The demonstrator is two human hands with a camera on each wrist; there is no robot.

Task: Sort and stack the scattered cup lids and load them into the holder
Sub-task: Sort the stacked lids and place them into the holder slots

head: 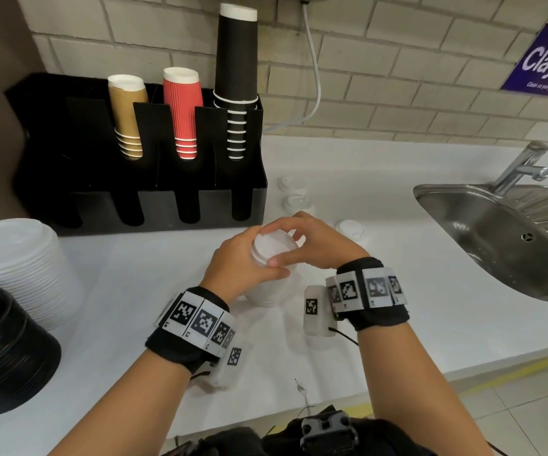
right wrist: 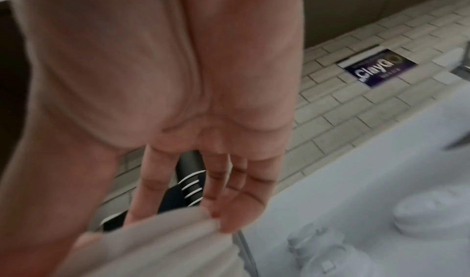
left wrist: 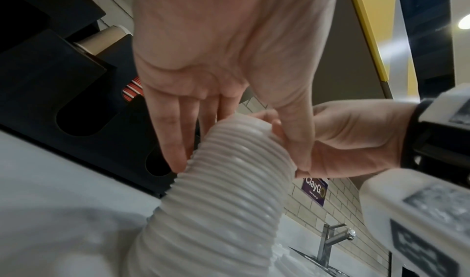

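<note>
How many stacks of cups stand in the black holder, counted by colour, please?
Tan cup stack: 1
Red cup stack: 1
Black cup stack: 1
Total: 3

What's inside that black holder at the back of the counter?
The black holder has three cup stacks in its rear slots: brown cups, red ribbed cups and tall black cups. The front slots look dark; any contents there can't be made out.
</note>
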